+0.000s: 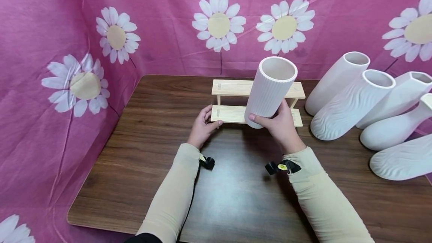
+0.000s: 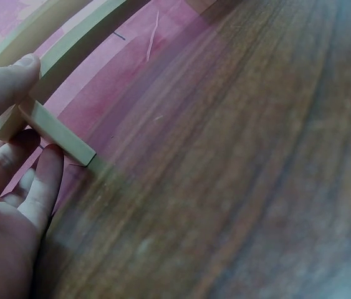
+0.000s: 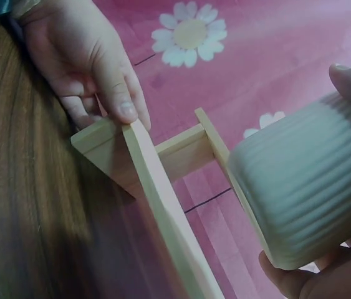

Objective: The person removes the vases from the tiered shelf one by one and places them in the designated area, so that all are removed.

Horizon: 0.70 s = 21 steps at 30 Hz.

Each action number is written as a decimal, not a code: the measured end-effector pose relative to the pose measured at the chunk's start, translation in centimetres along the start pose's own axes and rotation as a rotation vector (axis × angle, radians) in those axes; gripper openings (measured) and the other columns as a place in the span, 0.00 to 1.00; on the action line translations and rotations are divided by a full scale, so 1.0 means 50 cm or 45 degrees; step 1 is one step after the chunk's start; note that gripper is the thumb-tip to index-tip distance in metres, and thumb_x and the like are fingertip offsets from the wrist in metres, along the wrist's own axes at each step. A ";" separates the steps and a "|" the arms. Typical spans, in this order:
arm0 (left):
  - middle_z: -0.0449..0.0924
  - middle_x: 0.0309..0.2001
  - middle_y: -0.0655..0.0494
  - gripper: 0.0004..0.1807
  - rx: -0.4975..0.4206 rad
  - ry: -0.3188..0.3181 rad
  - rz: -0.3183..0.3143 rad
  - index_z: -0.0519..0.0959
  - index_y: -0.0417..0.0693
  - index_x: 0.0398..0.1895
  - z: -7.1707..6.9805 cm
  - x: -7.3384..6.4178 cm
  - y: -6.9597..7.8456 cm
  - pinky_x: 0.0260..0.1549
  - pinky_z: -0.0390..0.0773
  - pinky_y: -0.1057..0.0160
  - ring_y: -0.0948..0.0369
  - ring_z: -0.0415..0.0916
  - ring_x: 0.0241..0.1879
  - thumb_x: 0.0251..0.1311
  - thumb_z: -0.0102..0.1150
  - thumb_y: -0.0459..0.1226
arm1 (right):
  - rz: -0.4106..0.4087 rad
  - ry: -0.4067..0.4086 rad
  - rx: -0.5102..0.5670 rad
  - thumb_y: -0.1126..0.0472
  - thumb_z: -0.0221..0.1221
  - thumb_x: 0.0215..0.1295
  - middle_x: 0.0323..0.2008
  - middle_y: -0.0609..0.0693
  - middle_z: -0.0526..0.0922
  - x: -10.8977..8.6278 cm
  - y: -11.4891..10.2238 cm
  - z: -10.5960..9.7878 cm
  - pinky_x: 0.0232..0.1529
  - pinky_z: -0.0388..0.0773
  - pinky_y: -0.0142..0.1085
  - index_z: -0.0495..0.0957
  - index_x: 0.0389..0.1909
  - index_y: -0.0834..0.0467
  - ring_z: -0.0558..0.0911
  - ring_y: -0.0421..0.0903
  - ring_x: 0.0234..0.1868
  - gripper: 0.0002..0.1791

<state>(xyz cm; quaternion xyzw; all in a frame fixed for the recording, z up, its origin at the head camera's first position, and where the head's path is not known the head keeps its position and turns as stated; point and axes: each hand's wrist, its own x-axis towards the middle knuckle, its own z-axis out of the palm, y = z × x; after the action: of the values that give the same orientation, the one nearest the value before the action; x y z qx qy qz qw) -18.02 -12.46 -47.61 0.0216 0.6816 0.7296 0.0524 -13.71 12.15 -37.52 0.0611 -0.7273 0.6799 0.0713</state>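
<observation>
A white ribbed cylindrical vase [image 1: 269,92] is gripped low on its body by my right hand [image 1: 281,126], thumb across the front. It leans a little to the right, in front of a two-tier light wooden stand [image 1: 233,87]. In the right wrist view the vase [image 3: 306,187] hangs beside the stand's upper board, its base over the stand. My left hand [image 1: 201,126] holds the left end of the stand's lower board, thumb on top. In the left wrist view the thumb lies on the board [image 2: 69,62] and other fingers touch the stand's leg [image 2: 60,134].
Several white vases stand or lean at the right of the brown wooden table [image 1: 141,160], among them a wavy-textured vase [image 1: 351,104] and a smooth bottle-necked vase [image 1: 391,130]. A pink cloth with daisies [image 1: 162,29] hangs behind and left of the table.
</observation>
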 end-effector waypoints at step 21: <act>0.68 0.71 0.44 0.44 0.034 0.007 0.014 0.57 0.41 0.77 0.001 -0.003 0.001 0.50 0.80 0.65 0.49 0.72 0.63 0.59 0.68 0.26 | -0.014 0.037 -0.178 0.68 0.76 0.49 0.60 0.49 0.74 -0.034 0.008 -0.053 0.59 0.71 0.35 0.66 0.67 0.51 0.75 0.43 0.58 0.45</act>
<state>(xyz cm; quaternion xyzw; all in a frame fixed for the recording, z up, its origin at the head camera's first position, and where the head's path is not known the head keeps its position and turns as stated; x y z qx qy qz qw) -17.86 -12.41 -47.53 0.0239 0.6913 0.7207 0.0461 -12.03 14.80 -38.05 0.0499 -0.7716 0.6278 0.0897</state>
